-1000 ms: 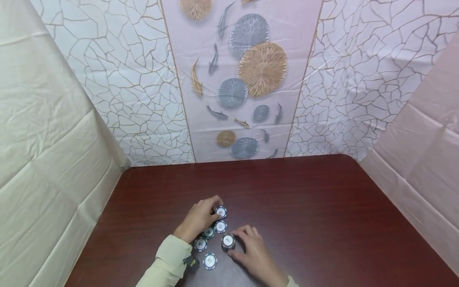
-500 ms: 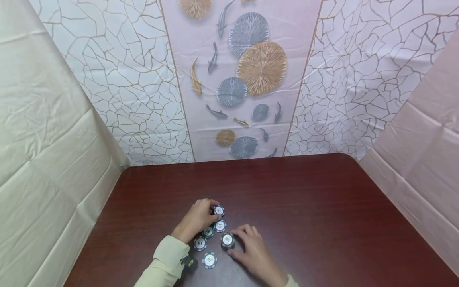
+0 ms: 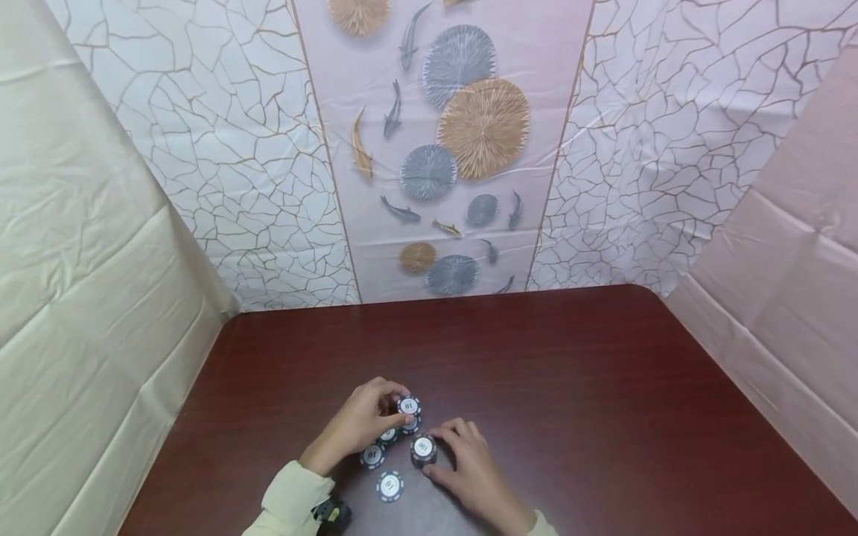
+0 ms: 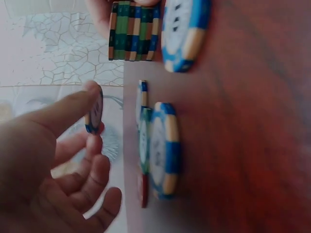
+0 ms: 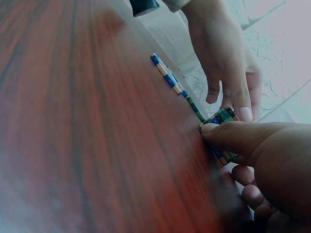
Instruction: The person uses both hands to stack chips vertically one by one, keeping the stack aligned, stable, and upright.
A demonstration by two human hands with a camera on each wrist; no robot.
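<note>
My left hand point(image 3: 358, 423) pinches a blue-and-white poker chip point(image 3: 409, 405) marked 10 between thumb and fingers. In the left wrist view that pinched chip point(image 4: 95, 110) is held up off the table. From the head it overlaps another blue chip point(image 3: 412, 425). My right hand point(image 3: 474, 476) grips a stack of chips point(image 3: 424, 447) by its sides, a white-centred chip marked 100 on top. Green, blue and tan edges of the stack point(image 4: 133, 31) show in the left wrist view. A green chip point(image 3: 388, 435) lies partly under the left hand's shadow.
Two more blue chips, a near one point(image 3: 389, 486) and one by the left wrist point(image 3: 372, 455), lie flat on the dark red table point(image 3: 570, 387). A red chip edge point(image 4: 142, 190) shows too. A black device point(image 3: 331, 514) sits at the left wrist. Cloth walls surround the table.
My left hand first slid slightly left with the chip, then lifted it and drew it back toward me, over another blue chip. The right hand has stayed at the stack.
</note>
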